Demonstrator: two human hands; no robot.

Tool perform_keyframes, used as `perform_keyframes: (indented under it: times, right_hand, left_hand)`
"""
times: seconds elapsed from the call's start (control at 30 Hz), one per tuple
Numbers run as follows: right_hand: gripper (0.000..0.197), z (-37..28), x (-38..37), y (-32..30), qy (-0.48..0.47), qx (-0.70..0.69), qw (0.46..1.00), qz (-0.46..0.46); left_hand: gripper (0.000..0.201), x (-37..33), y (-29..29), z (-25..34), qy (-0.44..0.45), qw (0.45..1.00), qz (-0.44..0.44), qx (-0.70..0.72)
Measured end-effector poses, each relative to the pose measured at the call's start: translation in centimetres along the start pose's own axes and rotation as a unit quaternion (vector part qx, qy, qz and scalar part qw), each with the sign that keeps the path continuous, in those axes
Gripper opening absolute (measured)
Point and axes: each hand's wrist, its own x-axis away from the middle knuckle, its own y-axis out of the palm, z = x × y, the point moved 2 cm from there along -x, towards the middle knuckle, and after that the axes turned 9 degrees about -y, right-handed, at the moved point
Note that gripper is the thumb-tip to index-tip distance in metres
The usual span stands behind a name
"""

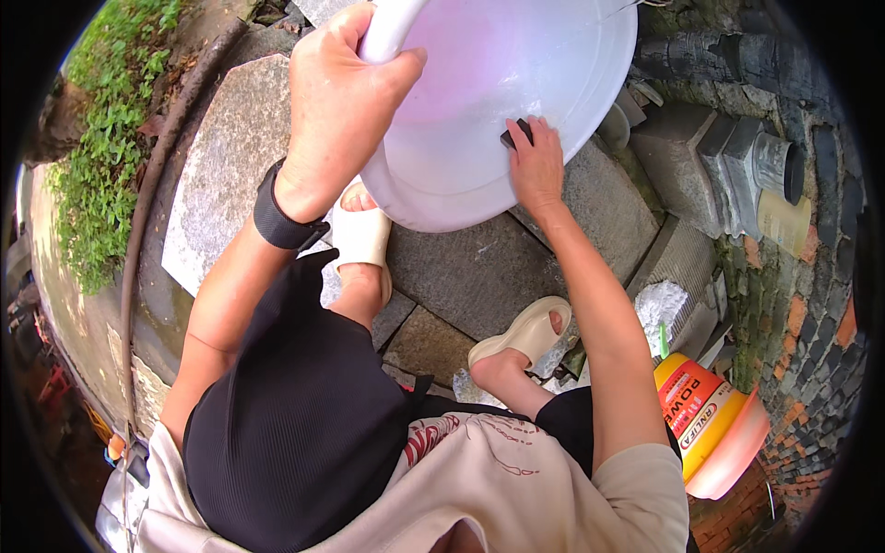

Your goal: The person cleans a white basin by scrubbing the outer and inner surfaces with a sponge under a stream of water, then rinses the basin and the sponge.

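I'm mid-scrub: my left hand (336, 106) clamps the tilted white plastic basin (502, 83) by its rim over the stone paving (479, 272), my right hand (536, 166) presses a dark scrub pad (516, 134) inside; next I'd judge a firmer sweep across the wall

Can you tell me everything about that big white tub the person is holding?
The tub is a big round basin of pale, see-through white plastic with a thick rolled rim. It is tipped up on its edge over the grey stone paving. The left hand grips its rim, and the right hand presses a small dark pad against its inside wall.
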Motion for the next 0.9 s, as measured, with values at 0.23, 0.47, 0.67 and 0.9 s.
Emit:
perform_keyframes:
  times: [0.23,0.47,0.67,0.9]
  right_hand:
    - [0.046,-11.1,-1.4,3.0,0.083,-0.349,0.933,-0.012]
    - [0.049,-10.2,-2.7,4.6,0.159,-0.332,0.929,0.036]
    - [0.05,-13.2,-1.1,1.1,0.018,-0.417,0.909,-0.005]
    - [0.045,5.0,-6.0,-2.0,-0.134,0.174,0.976,-0.002]
  left_hand:
    - [0.054,-0.8,-3.1,-0.7,0.071,0.992,-0.075,0.075]
    - [0.037,6.8,-1.7,-8.1,0.104,0.985,0.003,-0.137]
    - [0.057,2.5,-0.4,-3.1,0.213,0.975,0.054,-0.027]
    - [0.053,0.2,-0.4,-1.7,0.154,0.986,0.041,-0.049]
